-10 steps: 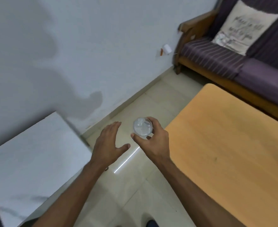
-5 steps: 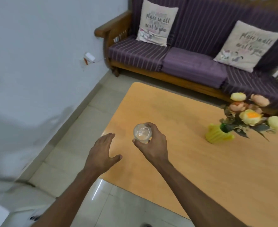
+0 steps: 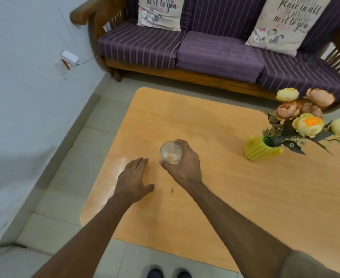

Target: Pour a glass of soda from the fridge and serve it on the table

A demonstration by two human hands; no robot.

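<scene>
While swinging from the wall and floor toward the table (image 3: 215,197), now holding the glass (image 3: 171,152) above its near-left part, right hand (image 3: 182,166) clamped around it. Hovering alongside: left hand (image 3: 134,178), open, empty. Approaching set-down; serving step nearly done.

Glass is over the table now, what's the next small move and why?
Probably lower the glass straight down onto the bare table below it. The right hand grips it upright over open wood, well clear of the flower vase, and the left hand is open and empty beside it.
</scene>
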